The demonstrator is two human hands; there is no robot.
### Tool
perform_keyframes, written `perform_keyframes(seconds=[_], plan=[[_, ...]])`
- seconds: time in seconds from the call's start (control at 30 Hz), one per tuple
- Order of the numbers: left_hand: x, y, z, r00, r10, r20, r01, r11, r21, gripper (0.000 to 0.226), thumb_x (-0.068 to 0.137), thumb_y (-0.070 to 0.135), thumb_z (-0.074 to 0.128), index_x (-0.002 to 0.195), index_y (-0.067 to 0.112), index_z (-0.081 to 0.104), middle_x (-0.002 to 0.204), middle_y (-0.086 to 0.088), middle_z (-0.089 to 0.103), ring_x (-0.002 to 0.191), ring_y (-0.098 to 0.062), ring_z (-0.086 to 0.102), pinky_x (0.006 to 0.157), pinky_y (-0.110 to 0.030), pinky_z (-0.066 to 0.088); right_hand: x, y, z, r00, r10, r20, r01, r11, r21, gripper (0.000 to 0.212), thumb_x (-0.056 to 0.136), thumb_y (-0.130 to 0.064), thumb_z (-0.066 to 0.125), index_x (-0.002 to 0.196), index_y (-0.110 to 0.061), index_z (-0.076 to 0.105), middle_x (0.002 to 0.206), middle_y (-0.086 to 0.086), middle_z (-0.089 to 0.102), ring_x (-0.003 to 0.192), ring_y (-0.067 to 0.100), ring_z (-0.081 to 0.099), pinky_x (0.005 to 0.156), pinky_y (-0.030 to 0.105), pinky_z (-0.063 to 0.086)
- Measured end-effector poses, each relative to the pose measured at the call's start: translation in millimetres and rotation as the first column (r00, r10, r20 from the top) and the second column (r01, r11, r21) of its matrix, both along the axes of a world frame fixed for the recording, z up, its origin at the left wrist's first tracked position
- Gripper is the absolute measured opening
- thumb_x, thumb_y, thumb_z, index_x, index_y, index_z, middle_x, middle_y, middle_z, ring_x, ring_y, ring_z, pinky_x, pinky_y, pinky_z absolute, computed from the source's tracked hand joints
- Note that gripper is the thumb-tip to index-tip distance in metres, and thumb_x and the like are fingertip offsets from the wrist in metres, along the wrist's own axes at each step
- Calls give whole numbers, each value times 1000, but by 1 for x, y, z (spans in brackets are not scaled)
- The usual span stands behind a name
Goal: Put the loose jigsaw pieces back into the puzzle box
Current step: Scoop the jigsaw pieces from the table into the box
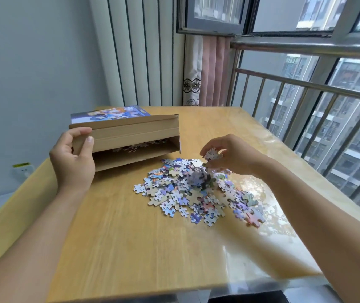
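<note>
Left hand point(73, 158) grips the open puzzle box point(128, 136) at centre left; right hand point(229, 155) pinches jigsaw pieces point(212, 154) above the central pile point(196, 193), a loose pinch risking spills.

Single head-worn wide-angle view, looking forward and down across the wooden table point(131, 237) from the person's seat. Both forearms enter from the lower corners. The table's near edge lies close below; the wall and barred window point(305, 95) stand beyond its far edge.
</note>
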State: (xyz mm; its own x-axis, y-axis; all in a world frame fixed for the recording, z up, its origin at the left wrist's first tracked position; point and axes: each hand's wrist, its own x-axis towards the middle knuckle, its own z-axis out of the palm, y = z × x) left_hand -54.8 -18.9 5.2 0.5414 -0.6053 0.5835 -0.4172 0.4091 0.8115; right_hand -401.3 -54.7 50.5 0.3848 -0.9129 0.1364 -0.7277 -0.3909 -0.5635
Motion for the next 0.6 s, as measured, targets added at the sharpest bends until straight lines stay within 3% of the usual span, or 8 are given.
perform_keyframes(seconds=[0.17, 0.3, 0.43, 0.6], plan=[[-7, -2, 37, 999, -47, -10, 46, 998, -52, 19, 98, 5, 59, 109, 18, 68, 99, 22, 65, 89, 17, 60, 82, -3, 41, 31, -14, 16, 987, 23, 158, -5, 993, -117, 33, 77, -3, 84, 102, -24, 76, 96, -5, 76, 81, 19, 75, 74, 49, 62], [-3, -15, 72, 997, -67, -43, 64, 995, -72, 20, 97, 2, 61, 108, 15, 70, 98, 19, 66, 83, 20, 59, 79, -1, 40, 62, -26, 48, 955, 93, 281, -27, 973, -230, 33, 79, -2, 81, 107, -17, 75, 95, 1, 77, 82, 18, 75, 79, 42, 61], [1, -24, 90, 993, -88, -79, 85, 995, -47, 21, 96, 5, 63, 105, 22, 71, 98, 15, 69, 79, 15, 59, 78, -5, 42, 95, -40, 79, 971, 174, 165, -80, 883, -462, 28, 81, -10, 81, 105, -24, 76, 102, -7, 75, 87, 11, 67, 80, 26, 54], [0, -27, 100, 984, -75, -163, 72, 997, -28, 22, 96, 5, 63, 103, 24, 71, 100, 6, 69, 74, 10, 58, 70, 0, 41, 118, -54, 75, 943, 297, -149, -325, 735, -595, 37, 86, 1, 73, 118, -16, 73, 113, 2, 70, 96, 19, 67, 90, 37, 54]])
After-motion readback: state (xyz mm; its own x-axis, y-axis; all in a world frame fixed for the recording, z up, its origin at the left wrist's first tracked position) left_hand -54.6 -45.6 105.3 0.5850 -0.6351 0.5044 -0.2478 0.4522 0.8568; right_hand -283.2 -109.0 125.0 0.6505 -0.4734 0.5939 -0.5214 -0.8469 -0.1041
